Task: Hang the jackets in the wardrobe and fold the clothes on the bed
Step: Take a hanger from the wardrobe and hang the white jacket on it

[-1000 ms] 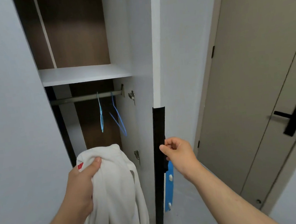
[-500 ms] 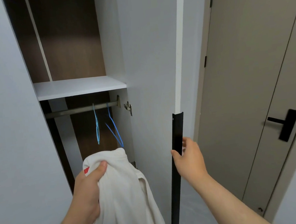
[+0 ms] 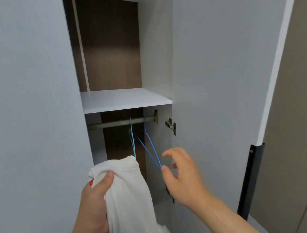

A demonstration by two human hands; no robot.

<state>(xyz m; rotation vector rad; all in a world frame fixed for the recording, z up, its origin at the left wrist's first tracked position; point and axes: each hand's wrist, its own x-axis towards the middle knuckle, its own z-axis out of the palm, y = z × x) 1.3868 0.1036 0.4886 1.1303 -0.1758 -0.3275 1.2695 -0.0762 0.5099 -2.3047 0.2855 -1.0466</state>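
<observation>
1. Jacket is not yet on a hanger. It is below the rail, in front of the open wardrobe, so I judge the hanging step is only at its start. The bed and the clothes to fold are not in view.
2. The jacket is white, soft and bunched, with a small red mark near the grip. Most of it hangs down loosely.
3. The left hand holds it below the rail, to the left, with fingers and thumb curled tight around the gathered cloth.
4. The right hand is below the rail to the right, thumb and fingers apart, holding nothing. Its thumb tip is at the lower end of one blue hanger; I cannot tell if it touches.
5. A second blue hanger hangs from the rail just beside the first.
6. Above the rail is a white shelf. To the right of the rail the wardrobe door stands open.
</observation>
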